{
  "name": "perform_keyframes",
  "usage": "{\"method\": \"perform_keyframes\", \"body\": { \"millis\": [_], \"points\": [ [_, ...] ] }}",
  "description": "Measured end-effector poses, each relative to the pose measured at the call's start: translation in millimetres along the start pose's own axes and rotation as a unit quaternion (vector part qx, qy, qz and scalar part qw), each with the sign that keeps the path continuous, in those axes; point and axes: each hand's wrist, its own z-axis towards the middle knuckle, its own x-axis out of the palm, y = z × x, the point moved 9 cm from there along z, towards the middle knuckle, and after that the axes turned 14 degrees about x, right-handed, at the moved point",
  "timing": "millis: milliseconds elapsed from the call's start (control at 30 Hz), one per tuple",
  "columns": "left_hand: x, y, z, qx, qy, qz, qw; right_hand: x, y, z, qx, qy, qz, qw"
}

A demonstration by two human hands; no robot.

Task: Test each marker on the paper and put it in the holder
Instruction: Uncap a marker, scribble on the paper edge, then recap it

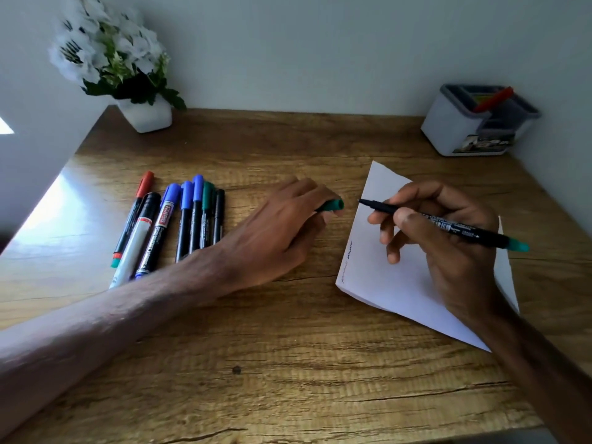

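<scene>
My right hand (448, 245) grips an uncapped green marker (464, 226) over the white paper (378, 270). Its black tip points left, near the sheet's left edge. The green end cap sticks out to the right. My left hand (275, 232) rests on the desk and pinches the marker's green cap (333, 205) between its fingertips. Two short scribbles (347, 261) mark the paper's left edge. Several capped markers (173, 222) lie in a row at the left. The grey-rimmed white holder (455, 136) stands at the back right with a red marker (493, 99) in it.
A white pot of white flowers (144, 115) stands at the back left corner. The wooden desk (288, 363) meets walls at the back and on both sides. Its front edge runs along the bottom right.
</scene>
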Motion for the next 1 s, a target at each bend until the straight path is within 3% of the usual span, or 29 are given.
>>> {"method": "perform_keyframes", "body": {
  "millis": [567,867,1000],
  "points": [
    [0,-17,4,0.08,0.026,0.027,0.996,11,-3,0,0.017,0.002,-0.076,0.997],
    [-20,-27,7,0.079,-0.07,-0.071,0.992,8,2,7,0.0,-0.01,-0.077,0.997],
    [-18,-25,9,0.066,-0.066,-0.112,0.989,8,1,9,-0.009,0.008,-0.081,0.997]
  ]
}}
